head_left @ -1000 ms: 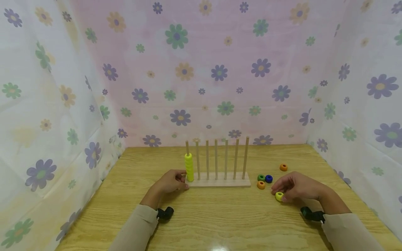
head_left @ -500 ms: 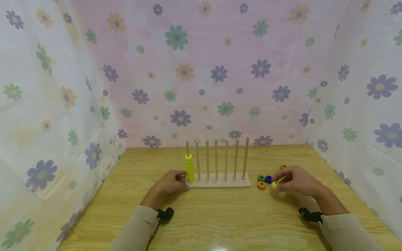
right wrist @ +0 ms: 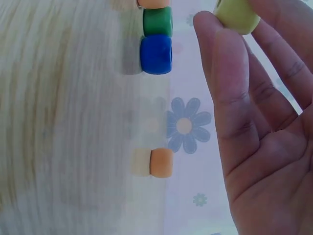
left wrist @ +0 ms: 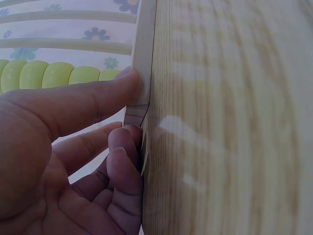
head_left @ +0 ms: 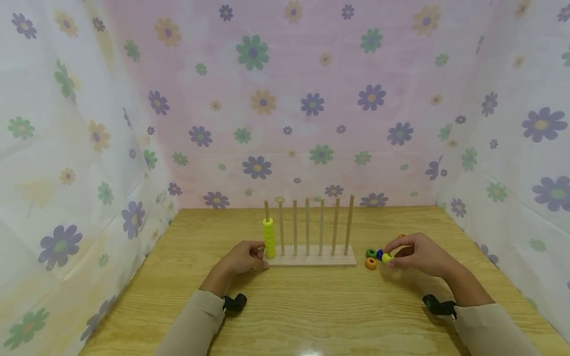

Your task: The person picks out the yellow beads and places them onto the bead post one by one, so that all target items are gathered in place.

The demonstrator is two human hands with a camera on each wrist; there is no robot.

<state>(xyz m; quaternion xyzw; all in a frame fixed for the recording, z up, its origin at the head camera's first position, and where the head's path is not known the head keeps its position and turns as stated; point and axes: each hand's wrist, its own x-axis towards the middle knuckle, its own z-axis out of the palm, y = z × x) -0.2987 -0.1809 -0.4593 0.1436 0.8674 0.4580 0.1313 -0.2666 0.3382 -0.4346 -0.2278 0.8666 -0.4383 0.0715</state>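
Observation:
A wooden peg stand (head_left: 311,255) with several upright pegs stands mid-table. Yellow beads (head_left: 269,238) are stacked on its leftmost peg, whose top sticks out bare. My left hand (head_left: 244,258) grips the left end of the base. In the left wrist view the thumb lies on the base's front edge and fingers are behind its end. My right hand (head_left: 423,256) pinches a single yellow bead (right wrist: 238,15) between thumb and fingers, raised off the table. Near it lie a blue bead (right wrist: 156,54), a green bead (head_left: 371,253) and an orange bead (head_left: 370,263).
Another orange bead (right wrist: 161,162) lies farther back, mostly hidden by the right hand in the head view. Flowered cloth (head_left: 307,148) walls off the back and both sides of the wooden table (head_left: 303,311). Each wrist wears a black camera mount (head_left: 235,302).
The right hand has picked the yellow bead up from the table and moved it slightly away from me and left, close to the blue bead. The left hand keeps its grip.

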